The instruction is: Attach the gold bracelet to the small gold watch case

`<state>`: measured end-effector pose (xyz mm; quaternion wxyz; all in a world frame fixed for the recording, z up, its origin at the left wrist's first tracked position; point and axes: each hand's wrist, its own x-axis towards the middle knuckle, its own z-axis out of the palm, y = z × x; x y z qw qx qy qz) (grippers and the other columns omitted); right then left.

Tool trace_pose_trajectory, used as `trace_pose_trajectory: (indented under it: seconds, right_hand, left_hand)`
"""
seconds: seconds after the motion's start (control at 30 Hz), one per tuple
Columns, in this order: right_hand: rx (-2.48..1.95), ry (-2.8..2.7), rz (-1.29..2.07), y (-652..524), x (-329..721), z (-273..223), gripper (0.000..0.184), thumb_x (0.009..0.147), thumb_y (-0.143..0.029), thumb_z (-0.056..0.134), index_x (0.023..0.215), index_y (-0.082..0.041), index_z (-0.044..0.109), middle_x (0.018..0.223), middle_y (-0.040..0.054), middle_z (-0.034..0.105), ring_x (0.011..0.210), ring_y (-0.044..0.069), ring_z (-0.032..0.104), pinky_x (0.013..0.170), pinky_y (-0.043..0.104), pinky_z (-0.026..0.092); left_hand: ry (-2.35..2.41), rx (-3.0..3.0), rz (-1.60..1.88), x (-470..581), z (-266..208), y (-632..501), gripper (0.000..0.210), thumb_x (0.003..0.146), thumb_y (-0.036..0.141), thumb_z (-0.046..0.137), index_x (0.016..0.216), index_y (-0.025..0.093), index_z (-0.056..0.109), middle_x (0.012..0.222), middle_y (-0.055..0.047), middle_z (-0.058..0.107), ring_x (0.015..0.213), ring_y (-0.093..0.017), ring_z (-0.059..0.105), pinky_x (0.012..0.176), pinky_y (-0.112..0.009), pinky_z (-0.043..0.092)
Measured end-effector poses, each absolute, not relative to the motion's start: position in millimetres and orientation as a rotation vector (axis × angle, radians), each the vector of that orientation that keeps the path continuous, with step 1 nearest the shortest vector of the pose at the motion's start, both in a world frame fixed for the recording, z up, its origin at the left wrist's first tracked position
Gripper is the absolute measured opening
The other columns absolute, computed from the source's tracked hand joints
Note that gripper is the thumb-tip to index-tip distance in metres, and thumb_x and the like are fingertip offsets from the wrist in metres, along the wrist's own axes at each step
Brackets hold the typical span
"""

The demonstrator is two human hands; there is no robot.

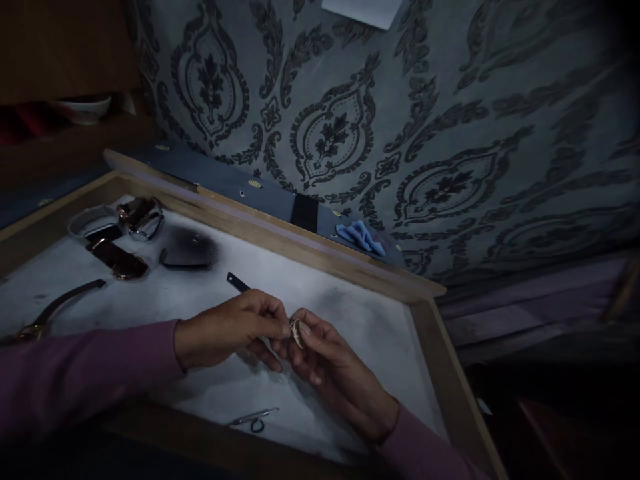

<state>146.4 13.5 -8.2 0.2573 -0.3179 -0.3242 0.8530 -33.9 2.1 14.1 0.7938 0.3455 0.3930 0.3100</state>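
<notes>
Over the middle of a wood-framed tray with a whitish floor, my two hands meet. Between its thumb and fingers my right hand grips a small round gold-coloured watch case, tilted on edge. The thumb and fingers of my left hand are pinched together right against the case's left side; whatever they hold is too small to make out. Behind the left hand lies a flat dark strip with a hole in its end. Nearer me, a thin metal tool rests beside a small black ring.
Watches with dark straps, a clear round container and a dark rounded flat piece lie at the tray's left. A brown strap is nearer. A blue cloth sits beyond the back rim, before a patterned wall.
</notes>
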Motion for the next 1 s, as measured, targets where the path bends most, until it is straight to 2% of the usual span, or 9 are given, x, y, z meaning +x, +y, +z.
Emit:
trace_pose_trajectory:
  seconds: [0.3, 0.6, 0.73, 1.0]
  right_hand:
    - [-0.891, -0.882, 2.297, 12.1, 145.9, -5.5, 0.022, 0.081, -0.032, 0.074, 0.082, -0.016, 0.058, 0.064, -0.0001, 0.064, 0.045, 0.004, 0.047, 0.039, 0.012, 0.027]
    - [-0.922, -0.900, 2.289, 11.9, 145.0, -2.8, 0.025, 0.080, -0.034, 0.074, 0.083, -0.016, 0.058, 0.067, 0.0009, 0.064, 0.048, 0.005, 0.047, 0.041, 0.012, 0.028]
    - [-0.916, -0.968, 2.269, 12.5, 144.4, -2.2, 0.029, 0.080, -0.039, 0.074, 0.082, -0.017, 0.055, 0.067, 0.0005, 0.063, 0.045, 0.004, 0.044, 0.039, 0.013, 0.024]
    - [-0.915, -1.307, 2.064, 11.4, 150.3, -3.8, 0.026, 0.088, -0.041, 0.065, 0.089, -0.019, 0.053, 0.066, -0.0004, 0.066, 0.047, 0.007, 0.051, 0.044, 0.017, 0.028]
  left_hand:
    - [0.781, 0.677, 0.680, -34.8, 7.9, 0.9, 0.019, 0.068, 0.026, 0.070, 0.065, 0.014, 0.056, 0.059, 0.001, 0.059, 0.060, -0.012, 0.060, 0.061, -0.025, 0.052]
    - [0.812, 0.692, 0.699, -33.3, 10.6, -0.5, 0.020, 0.067, 0.027, 0.070, 0.065, 0.015, 0.055, 0.059, 0.002, 0.058, 0.060, -0.012, 0.059, 0.060, -0.026, 0.051]
    - [0.837, 0.731, 0.711, -32.2, 11.9, -1.7, 0.014, 0.068, 0.024, 0.065, 0.065, 0.015, 0.055, 0.059, 0.002, 0.058, 0.060, -0.012, 0.058, 0.062, -0.027, 0.051]
    - [0.911, 0.941, 0.711, -34.8, 9.3, 0.4, 0.012, 0.070, 0.026, 0.061, 0.068, 0.016, 0.055, 0.058, 0.003, 0.058, 0.057, -0.010, 0.051, 0.058, -0.022, 0.040]
